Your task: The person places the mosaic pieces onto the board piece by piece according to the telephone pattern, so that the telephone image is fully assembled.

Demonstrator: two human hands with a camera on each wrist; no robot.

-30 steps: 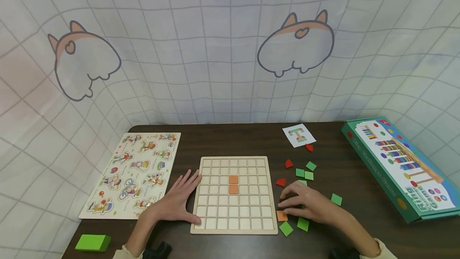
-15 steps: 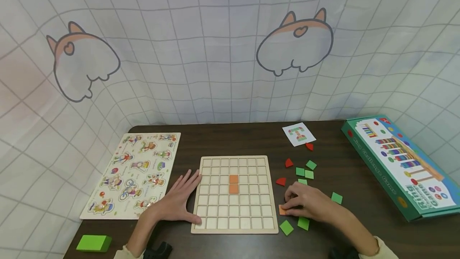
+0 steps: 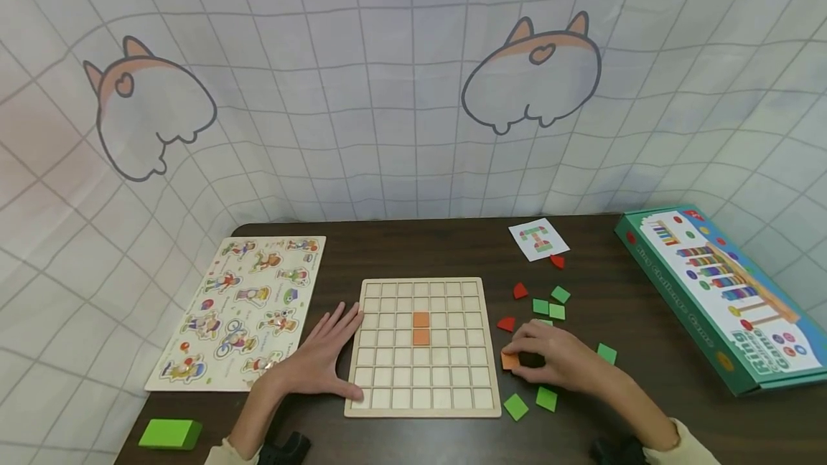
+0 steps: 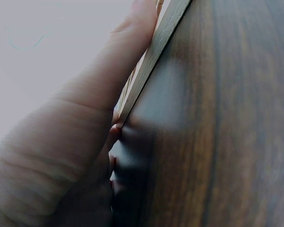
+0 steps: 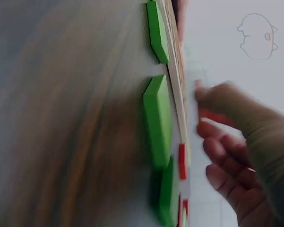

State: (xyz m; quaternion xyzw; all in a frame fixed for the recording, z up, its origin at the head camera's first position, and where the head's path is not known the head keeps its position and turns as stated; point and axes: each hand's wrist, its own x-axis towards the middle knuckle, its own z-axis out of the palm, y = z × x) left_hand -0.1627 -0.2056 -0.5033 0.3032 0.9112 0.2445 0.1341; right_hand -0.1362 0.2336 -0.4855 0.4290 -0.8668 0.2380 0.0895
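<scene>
A wooden grid board [image 3: 423, 412] lies on the dark table, with two orange square tiles [image 3: 421, 336] in one column of its cells. My left hand [image 3: 323, 357] rests along the board's left side, fingers spread and straight, thumb on the lower left corner. In the left wrist view the thumb [image 4: 127, 47] lies against the board's edge [image 4: 153, 54]. Just right of the board, my right hand [image 3: 555, 356] pinches another orange square tile [image 3: 509, 361] between thumb and fingers. The right wrist view shows this hand [image 5: 241, 146] raised above the table, blurred.
Several green tiles [image 3: 515, 407] and red pieces [image 3: 520, 290] lie right of the board. A pattern card [image 3: 539, 239] is behind them. A boxed game [image 3: 723, 300] stands far right. On the left are a picture puzzle board [image 3: 235, 314] and a green block [image 3: 169, 435].
The right hand has closed its fingers and thumb on the orange tile beside the board and moved it slightly away from the front edge. The left hand has stayed on the board.
</scene>
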